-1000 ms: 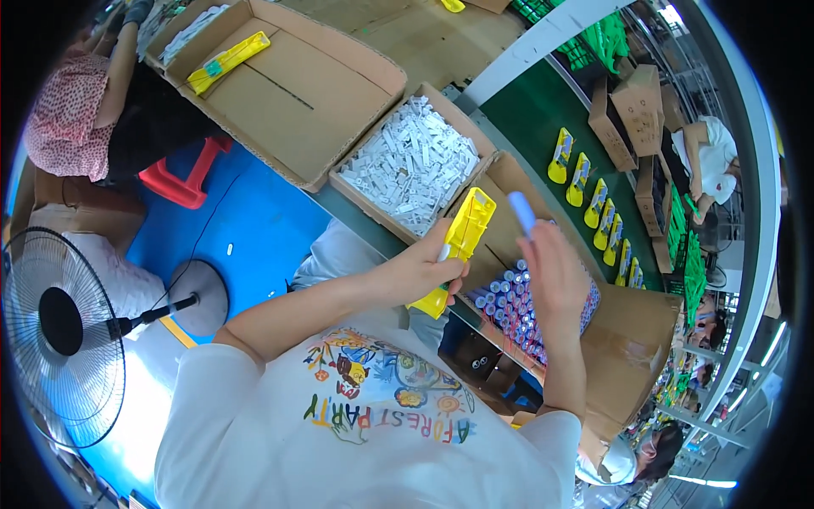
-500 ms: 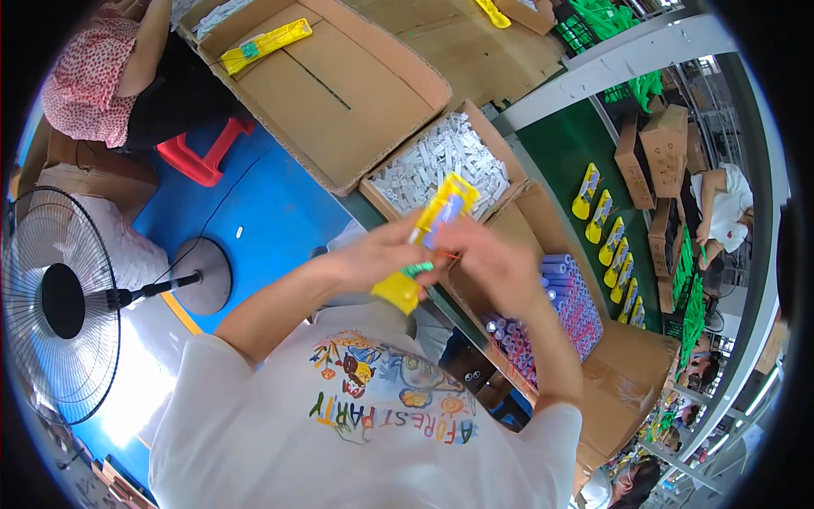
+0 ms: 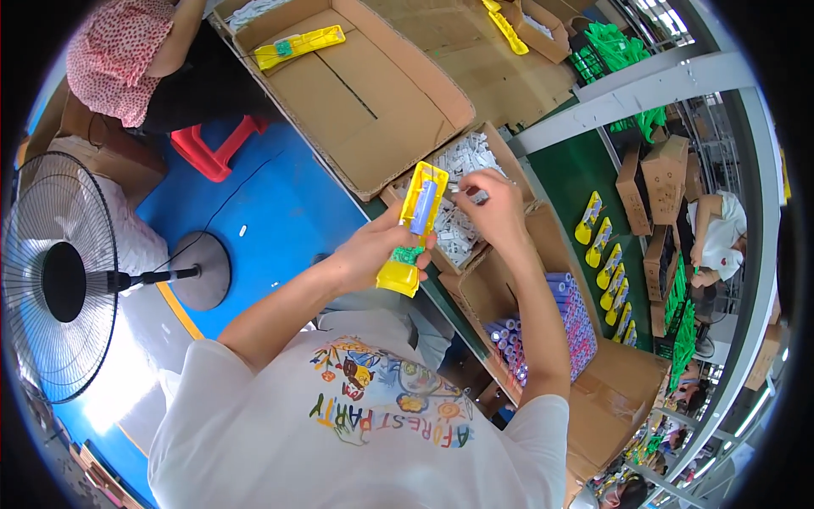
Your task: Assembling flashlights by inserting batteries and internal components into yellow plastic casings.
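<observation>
A yellow plastic shell (image 3: 397,276), long and open-topped, is gripped by my left hand (image 3: 366,253) in front of my chest. In its upper half lies a blue-purple cylindrical battery (image 3: 425,208), and lower down a small green circuit board (image 3: 407,254) sits across it. My right hand (image 3: 498,208) is over a cardboard box of small white plastic parts (image 3: 460,233), with thumb and fingers pinched around a small whitish plastic part (image 3: 479,197). Beside that box, a carton (image 3: 543,225) holds many purple batteries (image 3: 575,327) stacked in rows.
A large shallow carton (image 3: 407,102) holds another yellow shell (image 3: 301,47). Several yellow shells (image 3: 612,263) line the green bench at right. A standing fan (image 3: 64,280), a red stool (image 3: 219,148) and a seated person (image 3: 119,64) are at left. A metal frame (image 3: 627,97) crosses the right side.
My right hand has left the yellow shell and moved to the box of white parts, where it now pinches one. My left hand keeps the shell, now more upright.
</observation>
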The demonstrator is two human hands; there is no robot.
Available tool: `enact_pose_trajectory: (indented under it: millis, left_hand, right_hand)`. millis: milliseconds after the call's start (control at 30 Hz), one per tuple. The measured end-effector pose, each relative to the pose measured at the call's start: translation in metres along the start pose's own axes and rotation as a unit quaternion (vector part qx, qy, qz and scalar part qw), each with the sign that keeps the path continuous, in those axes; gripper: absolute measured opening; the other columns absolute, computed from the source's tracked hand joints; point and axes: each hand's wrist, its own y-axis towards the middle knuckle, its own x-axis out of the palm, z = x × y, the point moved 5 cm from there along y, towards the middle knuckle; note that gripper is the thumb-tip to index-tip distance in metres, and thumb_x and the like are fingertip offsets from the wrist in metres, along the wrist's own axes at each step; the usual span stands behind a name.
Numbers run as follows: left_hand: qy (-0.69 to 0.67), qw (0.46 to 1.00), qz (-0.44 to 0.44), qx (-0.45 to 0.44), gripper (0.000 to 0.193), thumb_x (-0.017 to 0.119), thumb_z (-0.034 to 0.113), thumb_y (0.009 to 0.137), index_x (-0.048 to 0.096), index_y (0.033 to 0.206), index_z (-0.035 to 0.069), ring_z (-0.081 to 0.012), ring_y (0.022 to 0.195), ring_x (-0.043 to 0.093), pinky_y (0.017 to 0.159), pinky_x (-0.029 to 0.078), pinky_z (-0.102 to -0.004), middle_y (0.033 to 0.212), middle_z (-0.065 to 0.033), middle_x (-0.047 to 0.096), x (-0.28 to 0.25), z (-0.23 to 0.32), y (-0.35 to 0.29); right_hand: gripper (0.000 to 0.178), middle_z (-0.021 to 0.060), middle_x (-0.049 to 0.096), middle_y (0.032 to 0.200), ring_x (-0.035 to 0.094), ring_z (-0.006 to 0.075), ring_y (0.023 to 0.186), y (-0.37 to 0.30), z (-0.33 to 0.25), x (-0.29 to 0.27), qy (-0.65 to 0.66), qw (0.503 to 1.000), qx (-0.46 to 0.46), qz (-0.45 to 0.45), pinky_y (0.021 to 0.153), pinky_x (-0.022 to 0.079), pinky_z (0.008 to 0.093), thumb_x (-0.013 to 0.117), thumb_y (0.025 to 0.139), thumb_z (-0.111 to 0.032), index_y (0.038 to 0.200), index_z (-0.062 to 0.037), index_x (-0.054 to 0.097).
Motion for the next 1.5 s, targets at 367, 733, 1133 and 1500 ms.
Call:
enact_pose_trajectory:
  millis: [367,733,1133,1500]
  left_hand:
    - [-0.028,0.998,-0.024,-0.055,0.048,0.05,0.017,0.091,0.03,0.134,0.01,-0.0171,0.074,0.059,0.069,0.054,-0.0358,0.098,-0.009,0.053,0.009,-0.013,0.008]
    - [0.253,0.956,-0.137,0.056,0.046,0.043,0.037,0.1,0.028,0.13,0.005,-0.0158,0.08,0.061,0.071,0.052,-0.0316,0.099,-0.0095,0.056,0.029,-0.003,0.022]
    - [0.867,0.234,0.433,0.076,0.045,0.05,0.002,0.085,0.045,0.129,0.003,-0.039,0.101,0.06,0.081,0.049,-0.0477,0.106,-0.0234,0.061,-0.21,0.312,0.074]
    - [0.124,0.99,-0.045,0.047,0.072,0.076,0.036,0.08,0.036,0.135,0.011,-0.0185,0.085,0.063,0.072,0.053,-0.0346,0.095,-0.0064,0.059,0.078,0.055,0.037]
  right_hand:
    - [0.008,0.0041,0.065,0.071,0.058,0.0097,0.056,-0.013,-0.011,-0.014,0.329,0.928,0.154,0.077,0.053,0.05,0.0239,0.071,0.083,-0.007,0.087,-0.001,0.067]
    - [0.025,-0.0016,0.055,0.063,0.047,0.0043,0.056,-0.015,-0.023,-0.038,0.026,0.991,0.128,0.009,0.047,0.037,0.0232,0.066,0.091,-0.019,0.074,-0.0004,0.06]
    - [0.023,0.0201,0.066,0.089,0.064,0.0386,0.085,-0.015,0.263,-0.254,-0.321,0.869,0.194,0.324,0.073,0.051,0.0418,0.051,0.095,-0.025,0.102,-0.009,0.066]
    - [0.028,0.0121,0.057,0.124,0.049,0.0343,0.116,-0.014,0.202,-0.203,-0.359,0.89,0.189,0.206,0.096,0.04,0.0427,0.056,0.091,-0.021,0.117,-0.014,0.059]
